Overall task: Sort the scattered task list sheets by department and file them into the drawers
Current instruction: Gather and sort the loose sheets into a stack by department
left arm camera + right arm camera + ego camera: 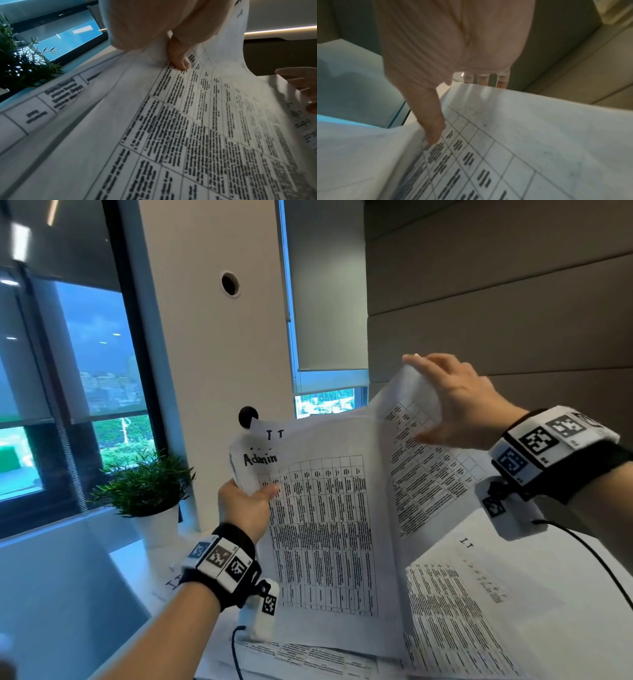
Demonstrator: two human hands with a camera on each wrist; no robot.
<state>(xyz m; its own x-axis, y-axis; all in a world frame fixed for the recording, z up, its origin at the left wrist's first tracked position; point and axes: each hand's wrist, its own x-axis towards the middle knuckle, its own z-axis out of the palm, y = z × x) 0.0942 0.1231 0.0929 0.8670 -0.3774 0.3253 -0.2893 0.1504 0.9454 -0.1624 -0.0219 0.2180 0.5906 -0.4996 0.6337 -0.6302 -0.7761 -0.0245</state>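
Note:
My left hand [248, 503] pinches the top left corner of a small stack of printed task sheets; its thumb [180, 59] presses on the front sheet. That front sheet [325, 529] is marked "Admin" by hand, and a sheet behind it [274, 434] reads "IT". My right hand [448, 405] pinches the top edge of another table sheet [421, 470] and lifts it to the right, with its thumb [431, 121] on the printed side and its fingers behind. Another sheet marked "IT" [479, 577] lies flat on the desk below.
More sheets [308, 655] lie on the white desk under my hands. A potted green plant [147, 487] stands at the desk's back left by the window. A white pillar [219, 337] and a beige panelled wall [496, 285] rise behind the desk.

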